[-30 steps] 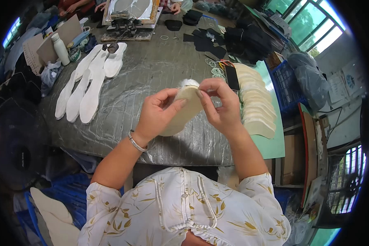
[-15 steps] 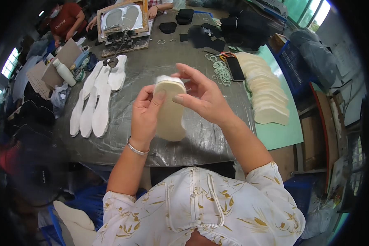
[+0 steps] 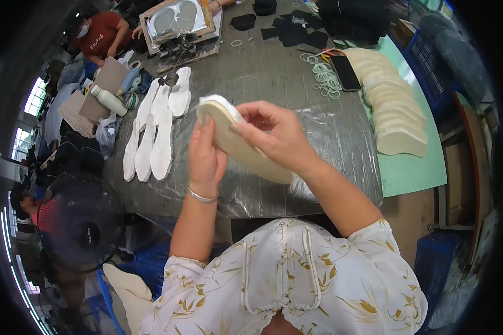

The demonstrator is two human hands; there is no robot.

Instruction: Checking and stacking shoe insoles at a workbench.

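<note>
Landmark for all entries: the cream insole [image 3: 243, 146] held up over the near half of the bench [image 3: 274, 72].

1. Fan [image 3: 75, 223]: black, standing on the floor, well left of and below the insole, off the bench's near-left corner.
2. White bottle [image 3: 109, 100]: lying at the bench's left edge among card pieces, left of and beyond the insole.
3. White insoles [image 3: 151, 134]: a flat row on the bench, left of the held insole and apart from it.
4. Left hand [image 3: 205, 159]: fingers pressed together and upright behind the insole's left part, thumb side against its face; it steadies the piece. A metal bangle sits on the wrist.
5. Cream insole: tilted, its rounded white-padded end up and left, its other end down and right, clear of the bench's plastic-covered top.
6. Right hand [image 3: 279, 139]: fingers curled over the insole's upper face, thumb and forefinger pinching at the surface near its middle.
7. Rubber bands [image 3: 324, 75]: a loose scatter on the bench, right of and beyond the insole, beside a dark phone [image 3: 346, 72].
8. Stack of cream insoles [image 3: 391, 111]: overlapped in a line on the green mat, well right of the held one.

Step in hand, as a judgement: one insole is being worked or checked by hand, the right fingers pressing or smoothing a layer. The next move likely calls for even pressure along the edge, with the left hand keeping the piece from flexing.
</note>
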